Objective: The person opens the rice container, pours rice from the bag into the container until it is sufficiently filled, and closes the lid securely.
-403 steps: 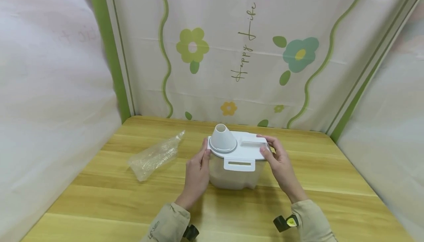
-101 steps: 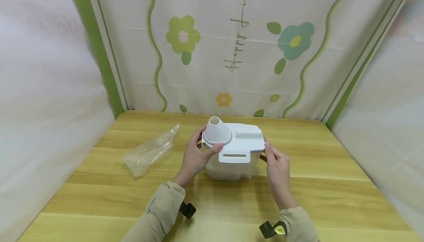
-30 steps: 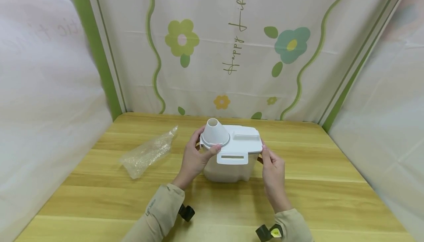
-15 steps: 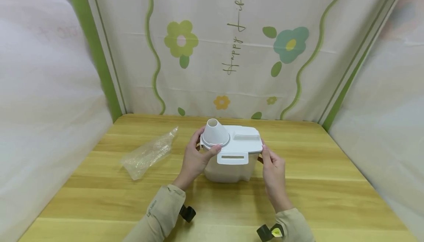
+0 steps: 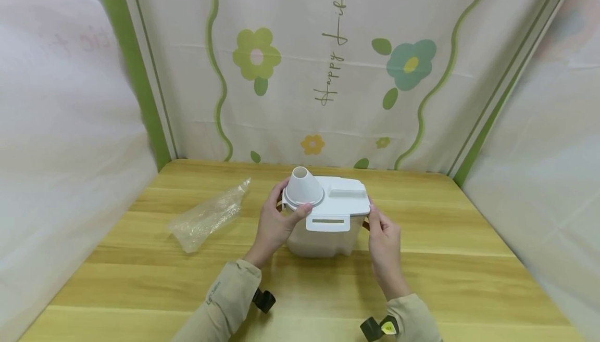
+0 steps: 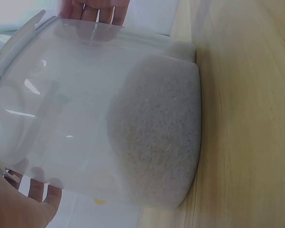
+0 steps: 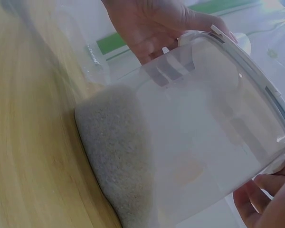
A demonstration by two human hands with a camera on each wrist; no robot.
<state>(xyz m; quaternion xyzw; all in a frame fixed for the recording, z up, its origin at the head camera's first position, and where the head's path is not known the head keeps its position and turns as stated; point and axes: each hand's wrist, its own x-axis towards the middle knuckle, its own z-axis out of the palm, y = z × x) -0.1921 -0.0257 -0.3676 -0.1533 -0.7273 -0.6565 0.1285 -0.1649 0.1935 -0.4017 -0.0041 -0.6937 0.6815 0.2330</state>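
Note:
A clear plastic rice container stands upright on the wooden table. Its white lid carries a hollow cone on the left and a raised grip on the right. At the front, a slotted clasp juts outward. Rice fills the lower part, as the left wrist view shows. My left hand holds the container's left end, thumb on the lid beside the cone and fingers behind. My right hand grips the right end at the lid's edge; its curled fingers are partly hidden in the head view.
A crumpled transparent plastic bag lies on the table left of the container. Fabric walls enclose the table at the back and both sides, the back one printed with flowers.
Since the oldest frame, my left thumb has moved onto the lid's front edge, and my right hand has shifted from the lid's top to its right edge. Over the last second, hands and container look still.

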